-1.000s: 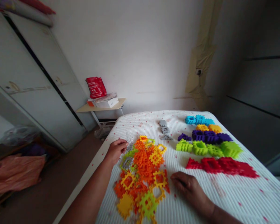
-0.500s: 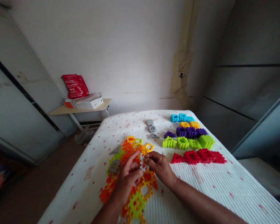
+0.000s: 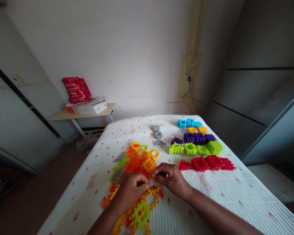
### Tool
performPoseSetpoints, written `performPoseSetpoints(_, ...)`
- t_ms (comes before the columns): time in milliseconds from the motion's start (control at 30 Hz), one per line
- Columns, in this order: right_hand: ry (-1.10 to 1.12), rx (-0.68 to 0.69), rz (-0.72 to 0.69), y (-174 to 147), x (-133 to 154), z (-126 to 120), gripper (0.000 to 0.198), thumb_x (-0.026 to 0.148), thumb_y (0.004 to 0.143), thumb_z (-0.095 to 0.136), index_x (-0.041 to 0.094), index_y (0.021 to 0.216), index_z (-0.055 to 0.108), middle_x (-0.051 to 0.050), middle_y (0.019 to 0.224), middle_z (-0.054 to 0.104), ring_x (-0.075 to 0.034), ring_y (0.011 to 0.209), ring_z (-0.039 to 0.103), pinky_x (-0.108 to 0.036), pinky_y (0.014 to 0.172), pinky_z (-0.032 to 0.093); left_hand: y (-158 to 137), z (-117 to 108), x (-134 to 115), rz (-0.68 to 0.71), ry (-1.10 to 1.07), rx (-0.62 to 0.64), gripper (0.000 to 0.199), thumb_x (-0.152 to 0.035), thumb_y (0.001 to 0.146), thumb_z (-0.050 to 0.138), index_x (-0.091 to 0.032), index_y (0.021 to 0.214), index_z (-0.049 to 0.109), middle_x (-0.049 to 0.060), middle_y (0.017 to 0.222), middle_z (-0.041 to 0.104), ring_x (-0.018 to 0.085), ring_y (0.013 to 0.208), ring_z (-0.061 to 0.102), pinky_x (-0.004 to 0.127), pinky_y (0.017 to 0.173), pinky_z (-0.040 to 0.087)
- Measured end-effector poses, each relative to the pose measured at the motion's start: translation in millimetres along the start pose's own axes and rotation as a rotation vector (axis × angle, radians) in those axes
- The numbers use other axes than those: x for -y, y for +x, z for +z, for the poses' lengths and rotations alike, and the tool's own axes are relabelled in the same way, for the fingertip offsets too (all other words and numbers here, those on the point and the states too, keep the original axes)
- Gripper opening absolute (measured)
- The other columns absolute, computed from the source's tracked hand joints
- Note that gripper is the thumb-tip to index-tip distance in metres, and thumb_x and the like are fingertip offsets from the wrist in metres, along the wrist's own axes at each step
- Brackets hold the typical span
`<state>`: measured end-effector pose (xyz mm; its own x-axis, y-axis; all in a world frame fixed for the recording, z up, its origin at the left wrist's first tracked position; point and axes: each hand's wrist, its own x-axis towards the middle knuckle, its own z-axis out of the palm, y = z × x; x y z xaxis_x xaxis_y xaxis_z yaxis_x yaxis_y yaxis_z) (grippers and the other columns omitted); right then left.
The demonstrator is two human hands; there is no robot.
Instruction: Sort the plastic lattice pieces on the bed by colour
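My left hand (image 3: 134, 186) and my right hand (image 3: 171, 179) face each other above a loose pile of toothed plastic interlocking tiles (image 3: 143, 212) in orange, yellow, green and grey. Between their fingertips shows part of a grey interlocking tile (image 3: 152, 183), mostly covered by the fingers. Thumb and fingers of each hand are pinched together on it. A separate grey tile (image 3: 118, 175) lies at the pile's left side.
Tiles sorted by colour stand in rows on the right: red (image 3: 208, 164), green (image 3: 189, 149), purple (image 3: 198, 138), yellow (image 3: 197, 130) and blue (image 3: 189, 123). A short grey row (image 3: 158, 134) lies beyond the pile. A red bag (image 3: 76, 89) rests on a side table (image 3: 109, 109).
The grey tile, upright between my hands before, is now lower and more hidden. My left fingers have closed in from a more spread pose.
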<state>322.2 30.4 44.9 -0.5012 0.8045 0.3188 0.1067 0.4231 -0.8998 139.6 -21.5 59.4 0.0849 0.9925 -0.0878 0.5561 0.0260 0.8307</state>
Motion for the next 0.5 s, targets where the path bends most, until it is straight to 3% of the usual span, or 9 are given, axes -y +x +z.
performPoseSetpoints(67,-0.036,-0.044,-0.001,-4,0,-4,0.011,0.026,0.078,0.058,0.017,0.083,0.062,-0.002,0.076,0.061,-0.01,0.062,0.055,-0.021,0.057,0.044,5,-8,-1,0.015,0.05,0.038,0.013,-0.024,0.068,0.051,-0.016,0.063,0.061,-0.002,0.059,0.058,0.012,0.058,0.052,0.021,0.054,0.036)
performPoseSetpoints(200,-0.145,-0.176,0.016,-26,-10,-18,0.015,0.028,0.084,0.049,0.017,0.09,0.059,-0.004,0.079,0.061,-0.012,0.066,0.056,-0.022,0.061,0.045,32,-35,-13,0.01,0.022,-0.118,0.016,-0.03,0.067,0.054,-0.016,0.068,0.062,0.0,0.065,0.061,0.014,0.064,0.055,0.023,0.06,0.04)
performPoseSetpoints(300,-0.211,-0.099,0.032,-47,-21,-26,0.015,0.023,0.085,0.046,0.017,0.084,0.059,-0.004,0.077,0.061,-0.013,0.071,0.058,-0.023,0.064,0.045,68,-44,-26,-0.01,-0.006,-0.13,0.019,-0.03,0.066,0.056,-0.015,0.072,0.065,0.0,0.069,0.064,0.015,0.067,0.057,0.024,0.063,0.042)
performPoseSetpoints(500,-0.298,0.042,0.005,-58,-28,-24,0.017,0.013,0.082,0.045,0.017,0.086,0.061,-0.005,0.082,0.063,-0.013,0.075,0.059,-0.022,0.068,0.045,154,-13,-35,-0.147,0.065,-0.073,0.02,-0.027,0.076,0.057,-0.009,0.083,0.064,0.002,0.076,0.064,0.016,0.073,0.059,0.028,0.068,0.046)
